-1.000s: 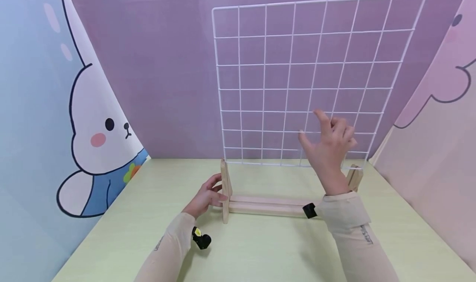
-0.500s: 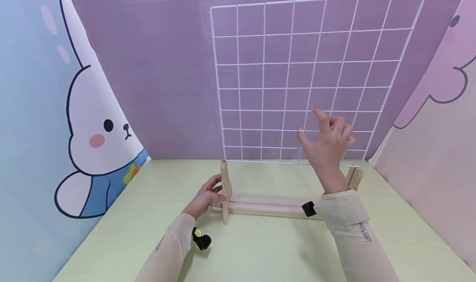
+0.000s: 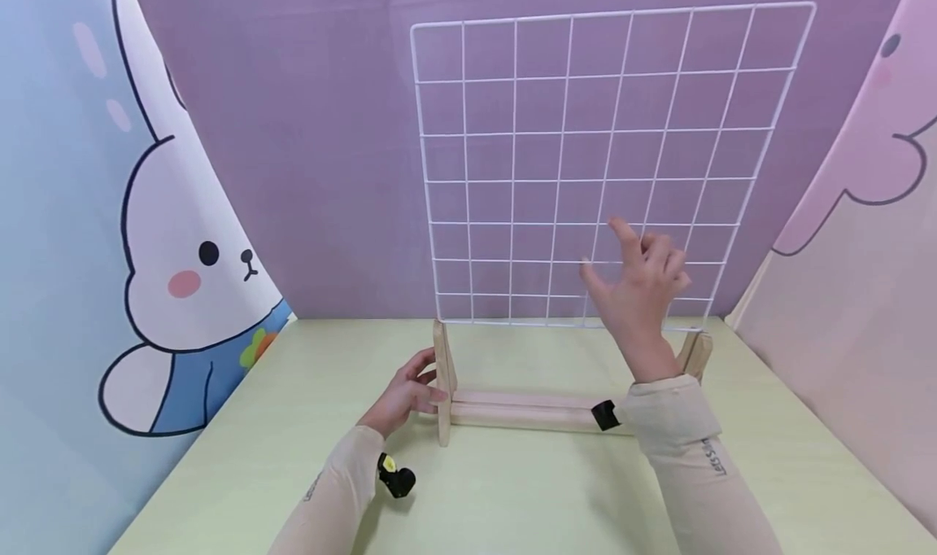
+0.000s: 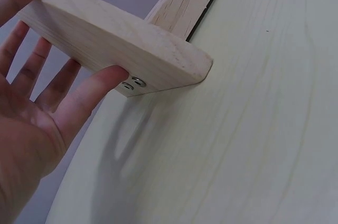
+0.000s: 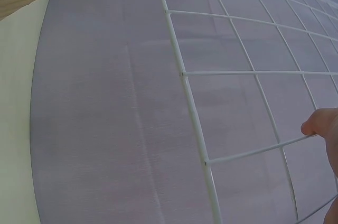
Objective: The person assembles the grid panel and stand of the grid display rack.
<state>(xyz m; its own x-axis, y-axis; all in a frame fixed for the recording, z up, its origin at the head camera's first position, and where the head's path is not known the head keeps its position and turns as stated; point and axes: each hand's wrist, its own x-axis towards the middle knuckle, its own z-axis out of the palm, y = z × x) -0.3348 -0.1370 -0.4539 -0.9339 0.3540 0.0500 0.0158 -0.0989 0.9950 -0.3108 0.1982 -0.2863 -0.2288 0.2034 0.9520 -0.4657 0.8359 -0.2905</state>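
A white wire grid panel (image 3: 559,181) stands upright above a low wooden stand (image 3: 542,414), its lower corners close to the tops of the two uprights. At the left upright (image 4: 105,28), my left hand (image 3: 403,394) grips the wood low down. My thumb lies on its near edge, several fingertips are hidden behind it, and another finger touches the outer face beside two screws (image 4: 133,83). My right hand (image 3: 640,286) is at the panel's lower right, with curled fingers on the wires and the thumb (image 5: 319,123) against one wire; most of this hand is outside the right wrist view.
The stand's right upright (image 3: 695,356) is partly behind my right sleeve. Under everything lies a pale yellow-green wood-grain table (image 3: 512,490). A purple backdrop (image 3: 329,148) rises behind the panel, with cartoon-printed sheets (image 3: 212,311) at the sides. Small black cameras (image 3: 398,478) sit at the wrists.
In the last half second the panel's top has come down a little and its right side has shifted left, along with my right hand. My left hand keeps its place on the upright.
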